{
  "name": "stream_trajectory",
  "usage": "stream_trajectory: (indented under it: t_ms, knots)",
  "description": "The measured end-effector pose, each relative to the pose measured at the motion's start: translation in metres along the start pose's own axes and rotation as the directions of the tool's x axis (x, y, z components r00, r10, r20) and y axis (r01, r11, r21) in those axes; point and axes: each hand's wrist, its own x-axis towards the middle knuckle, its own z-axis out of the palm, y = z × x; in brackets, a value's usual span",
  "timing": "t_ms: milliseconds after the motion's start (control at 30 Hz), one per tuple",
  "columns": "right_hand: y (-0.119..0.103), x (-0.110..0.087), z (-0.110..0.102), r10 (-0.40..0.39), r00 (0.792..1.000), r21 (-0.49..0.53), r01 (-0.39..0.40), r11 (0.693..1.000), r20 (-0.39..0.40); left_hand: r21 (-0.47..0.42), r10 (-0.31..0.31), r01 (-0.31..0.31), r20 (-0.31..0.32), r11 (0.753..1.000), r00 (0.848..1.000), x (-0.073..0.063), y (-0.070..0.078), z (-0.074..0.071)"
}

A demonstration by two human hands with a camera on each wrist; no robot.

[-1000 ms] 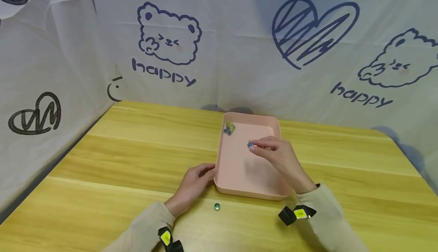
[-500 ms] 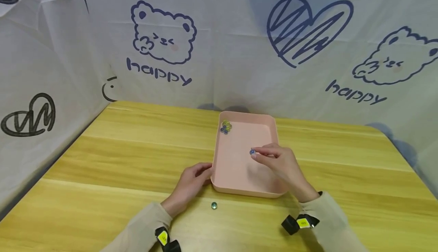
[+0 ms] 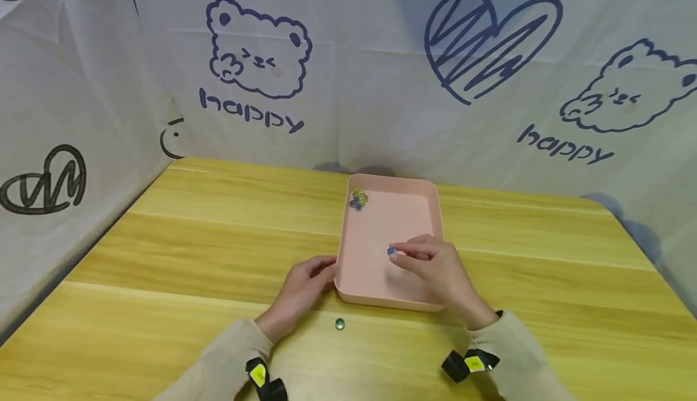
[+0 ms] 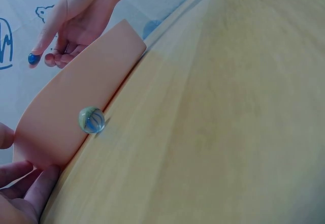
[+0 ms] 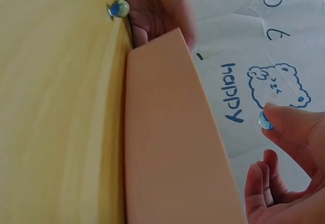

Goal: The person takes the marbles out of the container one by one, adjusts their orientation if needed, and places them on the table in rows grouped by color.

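A blue glass marble (image 3: 391, 251) is pinched between the thumb and a finger of my right hand (image 3: 435, 268), over the pink tray (image 3: 389, 301). My left hand (image 3: 299, 289) holds the tray at its near left corner; in the left wrist view its fingers (image 4: 43, 188) curl in at the foot of the wall and the thumb is higher up. A cluster of several yellow and blue marbles (image 3: 358, 199) lies in the tray's far left corner. Another clear marble (image 4: 92, 120) with green and blue swirls sits on the table just in front of the tray.
The wooden table (image 3: 190, 231) stretches out on both sides of the tray. White cloth (image 3: 376, 86) with drawn bears and a heart hangs behind and to the left. Each wrist carries a black camera mount (image 3: 468, 365) over a beige sleeve.
My right hand, with the blue marble, has come nearer along the tray and drifted slightly left. The left hand stays at the tray's corner. The head view has shifted slightly.
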Motion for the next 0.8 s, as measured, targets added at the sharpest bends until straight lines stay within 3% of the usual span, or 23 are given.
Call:
stream_trajectory:
  t_ms: [300,800]
  knots:
    - [-0.002,-0.009,0.010,0.008,1.000,0.016,-0.009,1.000,0.024,-0.005,-0.011,0.011,0.014,1.000,1.000,0.000,0.000,0.000]
    - [-0.005,-0.028,0.028,-0.136,0.988,0.030,0.135,0.990,0.069,-0.001,-0.002,0.002,0.013,1.000,1.000,-0.001,0.004,0.000]
